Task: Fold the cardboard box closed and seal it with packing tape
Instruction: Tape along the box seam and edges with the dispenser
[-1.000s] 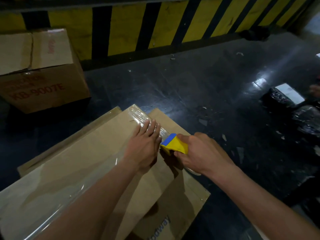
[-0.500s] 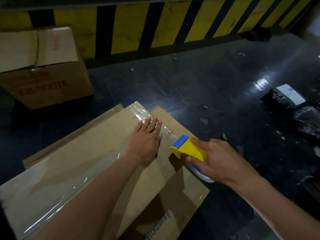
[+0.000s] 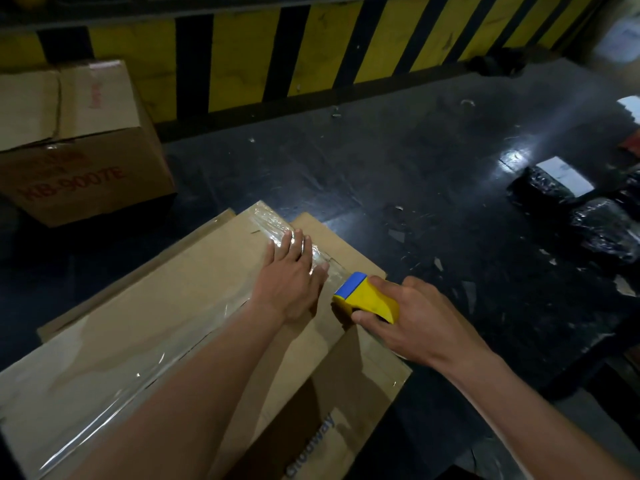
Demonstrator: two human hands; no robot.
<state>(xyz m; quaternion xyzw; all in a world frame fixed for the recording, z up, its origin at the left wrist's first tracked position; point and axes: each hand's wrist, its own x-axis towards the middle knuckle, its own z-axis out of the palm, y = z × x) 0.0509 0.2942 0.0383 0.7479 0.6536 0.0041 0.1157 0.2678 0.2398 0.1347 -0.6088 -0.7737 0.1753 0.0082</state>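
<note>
**Two Hands on the Seam: Taping Step in Hand**

Both flaps of the cardboard box (image 3: 166, 341) lay folded down, so the folding step was judged complete. The box rested on the dark floor (image 3: 415, 168) and filled the lower left and centre of the frame.

1. Left hand (image 3: 291, 271): flat, with the fingers straight and together. It pressed a strip of clear packing tape (image 3: 273, 225) onto the top of the box near the far corner.
2. Right hand (image 3: 412, 323): fingers and thumb curled round the yellow tape dispenser (image 3: 370, 301). The dispenser's blue front edge met the box top just beside the left thumb, close to the right edge of the box.
3. A second band of clear tape (image 3: 114, 393) already lay along the lid toward the lower left.

Step in hand: sealing, with a tape run partly laid.

The next move was judged to call for steady tension on the dispenser, a pull along the seam line and over the box edge, then a clean cut. The left hand would need to smooth the strip flat, since visible wrinkles near the fingertips suggested trapped air.

Elsewhere, another carton (image 3: 79, 143) stood in the upper left, and black wrapped parcels (image 3: 606, 230) lay at the right.
</note>
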